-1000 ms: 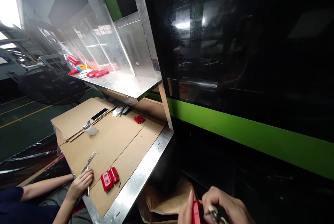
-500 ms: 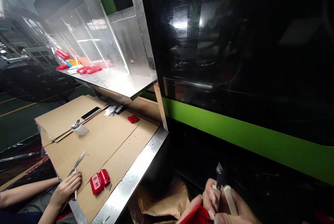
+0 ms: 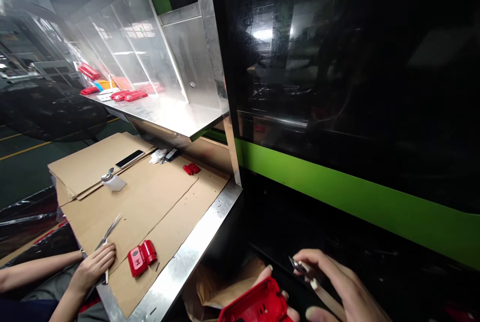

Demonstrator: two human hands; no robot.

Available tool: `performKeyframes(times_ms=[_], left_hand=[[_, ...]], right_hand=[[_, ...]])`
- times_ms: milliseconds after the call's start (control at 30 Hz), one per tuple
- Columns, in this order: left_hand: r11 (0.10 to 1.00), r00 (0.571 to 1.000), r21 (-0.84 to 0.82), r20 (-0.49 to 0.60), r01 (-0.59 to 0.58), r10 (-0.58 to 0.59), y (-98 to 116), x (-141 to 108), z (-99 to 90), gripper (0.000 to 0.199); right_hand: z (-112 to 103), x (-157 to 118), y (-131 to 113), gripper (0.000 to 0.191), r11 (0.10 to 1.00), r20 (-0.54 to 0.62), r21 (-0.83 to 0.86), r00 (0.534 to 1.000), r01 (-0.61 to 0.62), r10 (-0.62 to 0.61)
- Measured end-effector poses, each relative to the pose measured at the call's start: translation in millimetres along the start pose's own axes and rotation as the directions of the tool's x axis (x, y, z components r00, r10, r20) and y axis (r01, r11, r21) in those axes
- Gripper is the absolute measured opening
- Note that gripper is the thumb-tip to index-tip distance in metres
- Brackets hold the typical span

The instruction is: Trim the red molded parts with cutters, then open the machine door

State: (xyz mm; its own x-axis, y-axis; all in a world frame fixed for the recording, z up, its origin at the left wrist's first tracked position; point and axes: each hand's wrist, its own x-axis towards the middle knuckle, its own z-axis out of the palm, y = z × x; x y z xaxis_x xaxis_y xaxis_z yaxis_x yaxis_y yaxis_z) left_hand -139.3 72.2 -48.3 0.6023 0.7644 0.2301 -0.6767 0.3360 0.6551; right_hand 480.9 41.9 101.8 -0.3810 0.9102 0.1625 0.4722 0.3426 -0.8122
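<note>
the left grip [image 3: 264,276] and right grip [image 3: 347,284] are bare, a fingernail [image 3: 270,266] showing on the left.

Dark phone [image 3: 129,159] on cardboard [image 3: 146,202], metal-topped bottle [image 3: 114,183] nearby, metal shelf [image 3: 176,118] above, green stripe [image 3: 337,183] alongside

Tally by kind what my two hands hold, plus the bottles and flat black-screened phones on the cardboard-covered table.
Hollow red plastic shell: 1
Metal-headed hand tool with pale handle: 1
White plastic bottle with metal top: 1
Flat black-screened phone: 1
Total: 4
</note>
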Motion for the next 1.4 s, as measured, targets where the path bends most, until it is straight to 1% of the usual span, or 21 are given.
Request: performKeyframes(times_ms=[33, 100, 133, 167, 200, 267, 300, 333, 400, 433, 533, 633, 733, 767, 833, 900, 967, 1133, 1233, 1333, 1400], left_hand=[[0.997, 1.000, 0.072, 0.002, 0.003, -0.003, 0, 0, 0.7, 0.066], [0.978, 1.000, 0.207, -0.025, 0.016, -0.012, 2, -1, 1.4, 0.053], [0.963, 0.998, 0.268, -0.051, 0.042, -0.029, 3, -2, 1.3, 0.049], [0.941, 0.995, 0.328, -0.071, 0.083, -0.063, 4, -4, 0.9, 0.047], [0.911, 0.990, 0.388, -0.078, 0.138, -0.116, 5, -5, 0.1, 0.052], [0.842, 0.974, 0.492, -0.083, 0.223, -0.209, 6, -7, -2.7, 0.074], [0.825, 0.970, 0.514, -0.075, 0.237, -0.232, 6, -8, -4.8, 0.078], [0.826, 0.973, 0.517, -0.069, 0.225, -0.222, 6, -9, -7.3, 0.075], [0.870, 0.993, 0.479, -0.051, 0.115, -0.103, 6, -12, -12.7, 0.062], [0.891, 0.998, 0.451, -0.060, 0.054, -0.031, 6, -14, -15.1, 0.060], [0.931, 0.991, 0.353, -0.064, -0.090, 0.120, 4, -17, -19.2, 0.072], [0.947, 0.982, 0.293, -0.093, -0.133, 0.167, 3, -18, -19.1, 0.071], [0.961, 0.994, 0.271, -0.068, -0.060, 0.081, 5, -20, -20.4, 0.063], [0.956, 0.997, 0.291, -0.061, -0.025, 0.045, 6, -21, -21.5, 0.062], [0.925, 0.996, 0.379, -0.086, 0.008, 0.026, 8, -23, -23.3, 0.060], [0.872, 0.991, 0.489, -0.120, 0.005, 0.062, 9, -23, -21.9, 0.057], [0.836, 0.988, 0.548, -0.133, 0.010, 0.076, 10, -19, -15.5, 0.056], [0.862, 0.999, 0.506, -0.035, -0.008, 0.030, 8, -3, 4.2, 0.050], [0.853, 0.996, 0.520, -0.037, -0.049, 0.079, 7, -7, -1.0, 0.056], [0.812, 0.985, 0.575, -0.060, -0.100, 0.164, 6, -15, -12.1, 0.071], [0.770, 0.984, 0.633, -0.072, -0.082, 0.163, 7, -17, -14.7, 0.073]], right_hand=[[-9, 2, 0, 0.044, 0.973, -0.037, -0.202, 0.992, 0.113, -0.123], [-26, 6, -1, 0.035, 0.798, -0.019, -0.525, 0.934, 0.295, -0.358], [-33, 9, -2, 0.033, 0.707, 0.015, -0.615, 0.901, 0.349, -0.433], [-39, 12, -4, 0.032, 0.642, 0.052, -0.662, 0.879, 0.386, -0.475], [-44, 15, -6, 0.032, 0.609, 0.086, -0.679, 0.869, 0.409, -0.487], [-51, 20, -13, 0.032, 0.596, 0.140, -0.672, 0.865, 0.441, -0.482], [-53, 22, -16, 0.034, 0.590, 0.165, -0.666, 0.861, 0.457, -0.481], [-54, 24, -19, 0.037, 0.583, 0.182, -0.666, 0.859, 0.466, -0.479], [-53, 26, -22, 0.040, 0.568, 0.217, -0.662, 0.850, 0.490, -0.479], [-52, 27, -23, 0.039, 0.571, 0.228, -0.654, 0.849, 0.496, -0.477], [-47, 27, -20, 0.038, 0.613, 0.220, -0.620, 0.859, 0.489, -0.462], [-44, 29, -18, 0.044, 0.618, 0.217, -0.609, 0.854, 0.497, -0.472], [-44, 33, -21, 0.047, 0.575, 0.260, -0.619, 0.831, 0.534, -0.492], [-44, 34, -22, 0.046, 0.560, 0.273, -0.626, 0.825, 0.543, -0.494], [-44, 36, -23, 0.044, 0.521, 0.298, -0.644, 0.812, 0.559, -0.503], [-43, 37, -23, 0.047, 0.473, 0.321, -0.666, 0.794, 0.577, -0.517], [-43, 38, -23, 0.049, 0.426, 0.350, -0.678, 0.772, 0.599, -0.531], [-39, 40, -24, 0.039, 0.350, 0.386, -0.696, 0.738, 0.627, -0.553], [-36, 40, -22, 0.028, 0.324, 0.380, -0.701, 0.717, 0.635, -0.585], [-35, 39, -20, 0.026, 0.308, 0.381, -0.703, 0.705, 0.641, -0.598], [-36, 38, -21, 0.026, 0.300, 0.385, -0.705, 0.701, 0.643, -0.600]])
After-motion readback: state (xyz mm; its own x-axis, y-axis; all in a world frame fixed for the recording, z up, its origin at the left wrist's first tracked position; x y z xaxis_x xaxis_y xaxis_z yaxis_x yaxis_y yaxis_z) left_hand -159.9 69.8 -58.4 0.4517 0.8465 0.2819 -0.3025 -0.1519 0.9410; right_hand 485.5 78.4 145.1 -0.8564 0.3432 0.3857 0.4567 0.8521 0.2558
